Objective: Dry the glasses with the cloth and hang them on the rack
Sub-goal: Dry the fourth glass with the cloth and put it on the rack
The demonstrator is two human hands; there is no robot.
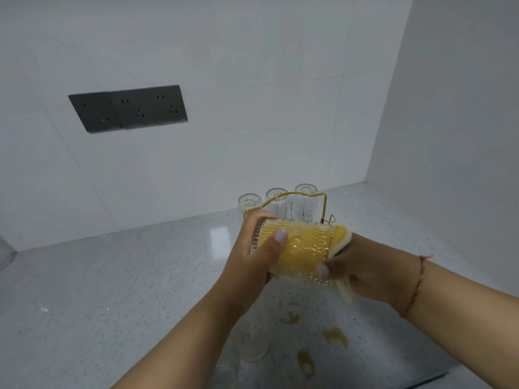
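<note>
Holding glass (295, 248) sideways: your left hand (262, 258) grips base, right hand (365, 269) pushes cloth (341, 238) inside. Rack (297, 204) sits just behind.

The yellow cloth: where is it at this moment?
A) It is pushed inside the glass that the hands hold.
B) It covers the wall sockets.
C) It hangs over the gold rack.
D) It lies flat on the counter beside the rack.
A: the yellow cloth shows through the ribbed wall of the glass, which the left hand grips, while the right hand holds the cloth's end at the glass's mouth.
</note>
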